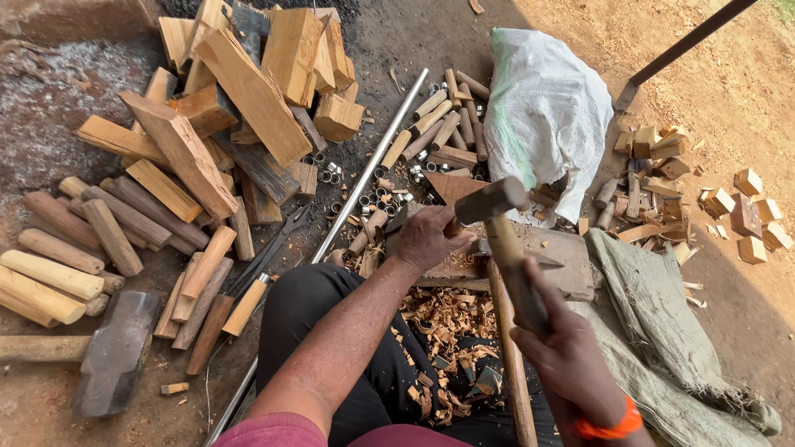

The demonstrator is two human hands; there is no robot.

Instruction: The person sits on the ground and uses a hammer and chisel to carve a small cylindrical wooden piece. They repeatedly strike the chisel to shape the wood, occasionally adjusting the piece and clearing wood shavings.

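Two hands worked at a wooden block. Right hand, fingers clenched on the hammer handle, held the head at twelve o'clock above the block. Left hand, at nine o'clock from the head, gripped what appeared to be a chisel, partly hidden. A sound blow would likely land squarely, clear of the left fingers. Shavings lay at six o'clock.

Dark-headed wooden-handled hammer raised, wooden piece upright on block
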